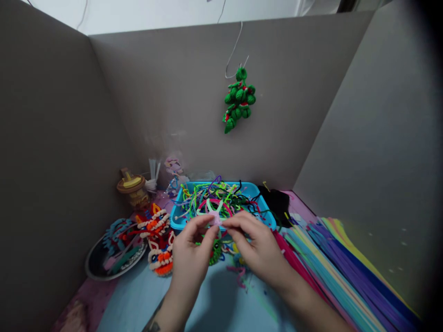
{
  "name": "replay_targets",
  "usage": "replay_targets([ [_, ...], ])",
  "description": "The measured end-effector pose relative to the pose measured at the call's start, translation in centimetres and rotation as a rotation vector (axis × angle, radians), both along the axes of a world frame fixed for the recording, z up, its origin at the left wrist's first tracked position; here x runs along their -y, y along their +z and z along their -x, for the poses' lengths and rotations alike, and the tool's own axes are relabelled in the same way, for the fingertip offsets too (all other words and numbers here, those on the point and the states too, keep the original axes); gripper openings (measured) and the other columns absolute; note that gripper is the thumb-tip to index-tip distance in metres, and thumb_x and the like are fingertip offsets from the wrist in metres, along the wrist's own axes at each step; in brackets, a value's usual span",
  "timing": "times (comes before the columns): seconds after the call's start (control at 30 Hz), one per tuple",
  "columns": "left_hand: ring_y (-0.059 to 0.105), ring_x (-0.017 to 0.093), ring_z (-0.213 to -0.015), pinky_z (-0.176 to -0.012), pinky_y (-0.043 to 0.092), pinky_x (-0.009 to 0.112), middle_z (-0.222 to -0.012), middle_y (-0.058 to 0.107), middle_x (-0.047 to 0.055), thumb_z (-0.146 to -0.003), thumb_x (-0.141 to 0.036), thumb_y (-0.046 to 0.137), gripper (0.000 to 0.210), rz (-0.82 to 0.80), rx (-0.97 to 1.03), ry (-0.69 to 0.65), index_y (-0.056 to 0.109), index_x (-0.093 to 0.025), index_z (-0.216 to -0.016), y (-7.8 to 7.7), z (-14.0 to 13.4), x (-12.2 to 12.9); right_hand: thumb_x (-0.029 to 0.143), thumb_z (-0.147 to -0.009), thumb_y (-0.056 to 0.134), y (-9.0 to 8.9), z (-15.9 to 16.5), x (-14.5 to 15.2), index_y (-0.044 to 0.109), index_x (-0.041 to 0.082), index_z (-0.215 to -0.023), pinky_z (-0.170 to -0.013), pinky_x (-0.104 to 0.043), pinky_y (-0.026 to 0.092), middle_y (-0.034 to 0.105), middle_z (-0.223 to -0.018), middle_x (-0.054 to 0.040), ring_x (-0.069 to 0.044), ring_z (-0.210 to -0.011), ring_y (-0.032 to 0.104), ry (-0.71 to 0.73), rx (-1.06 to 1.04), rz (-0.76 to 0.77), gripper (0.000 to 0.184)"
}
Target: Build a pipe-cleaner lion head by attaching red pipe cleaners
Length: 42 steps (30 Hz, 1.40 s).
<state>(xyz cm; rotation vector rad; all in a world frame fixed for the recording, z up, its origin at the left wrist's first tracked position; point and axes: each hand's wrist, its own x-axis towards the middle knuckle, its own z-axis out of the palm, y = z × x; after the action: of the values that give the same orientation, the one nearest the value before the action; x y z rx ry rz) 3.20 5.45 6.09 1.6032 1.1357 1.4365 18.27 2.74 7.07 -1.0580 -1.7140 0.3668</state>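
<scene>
Both hands meet over the middle of the table, just in front of a blue tray (176, 222). Between their fingertips is a small pale pink and light green pipe-cleaner piece (215, 216), its thin loops sticking up. My left hand (194, 244) pinches it from the left, thumb and index finger closed. My right hand (258, 246) pinches its right side in the same way. Below and behind the hands lies a green fuzzy figure (216, 251) with an eye, partly covered by the fingers. Pink pipe-cleaner bits (238, 275) lie beside it.
Tangled coloured pipe cleaners (221, 193) fill the tray. Long straight bundles (349, 267) lie at right. Orange and cream fuzzy figures (161, 258), a metal bowl (100, 275) and a brown lidded cup (133, 186) stand left. A green ornament (238, 99) hangs on the grey partition (166, 87).
</scene>
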Motion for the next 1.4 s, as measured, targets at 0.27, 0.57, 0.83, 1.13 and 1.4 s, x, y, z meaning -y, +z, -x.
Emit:
replay_targets([
  [0.27,0.068,0.016,-0.071,-0.066,0.054,0.025,-0.081,0.074,0.003,-0.077,-0.023,0.068,0.01,-0.085,-0.047,0.023,0.073,-0.02,-0.085,0.0,0.1,0.2,0.01,-0.086,0.051,0.5,0.4,0.0,0.064,0.02,-0.086,-0.069,-0.025,0.047,0.061,-0.083,-0.0023,-0.015,-0.079,0.059,-0.031,-0.045,0.103,0.016],
  [0.57,0.068,0.014,-0.076,-0.066,0.053,0.021,-0.085,0.075,0.002,-0.081,-0.017,0.066,0.011,-0.274,-0.118,0.008,0.073,-0.023,-0.087,-0.4,-0.3,0.4,0.014,-0.082,0.056,0.1,1.1,0.0,0.062,0.018,-0.078,-0.062,-0.023,0.044,0.061,-0.075,-0.0005,-0.014,-0.068,0.056,-0.118,-0.164,0.238,0.009],
  [0.83,0.069,0.016,-0.078,-0.065,0.055,0.023,-0.088,0.075,0.003,-0.08,-0.018,0.065,0.012,-0.234,-0.114,0.016,0.073,-0.022,-0.089,-0.2,-0.2,0.5,0.009,-0.086,0.051,0.3,0.8,0.2,0.059,0.019,-0.077,-0.066,-0.023,0.042,0.057,-0.076,-0.0003,-0.015,-0.074,0.055,-0.061,-0.105,0.1,0.016],
  [1.13,0.069,0.015,-0.072,-0.064,0.055,0.022,-0.083,0.076,0.002,-0.08,-0.017,0.066,0.011,-0.271,-0.088,0.016,0.072,-0.023,-0.086,-0.2,-0.3,1.0,0.012,-0.088,0.052,-0.2,1.4,0.3,0.06,0.021,-0.078,-0.07,-0.027,0.046,0.061,-0.08,-0.0021,-0.017,-0.078,0.058,-0.108,-0.171,-0.01,0.015],
  [1.4,0.068,0.014,-0.067,-0.061,0.054,0.021,-0.078,0.074,0.001,-0.078,-0.015,0.066,0.009,-0.263,-0.097,0.013,0.071,-0.021,-0.082,-0.2,-0.2,0.9,0.012,-0.088,0.052,-0.2,1.4,0.3,0.058,0.02,-0.078,-0.07,-0.026,0.045,0.059,-0.08,-0.0021,-0.016,-0.078,0.058,-0.115,-0.141,-0.006,0.015],
])
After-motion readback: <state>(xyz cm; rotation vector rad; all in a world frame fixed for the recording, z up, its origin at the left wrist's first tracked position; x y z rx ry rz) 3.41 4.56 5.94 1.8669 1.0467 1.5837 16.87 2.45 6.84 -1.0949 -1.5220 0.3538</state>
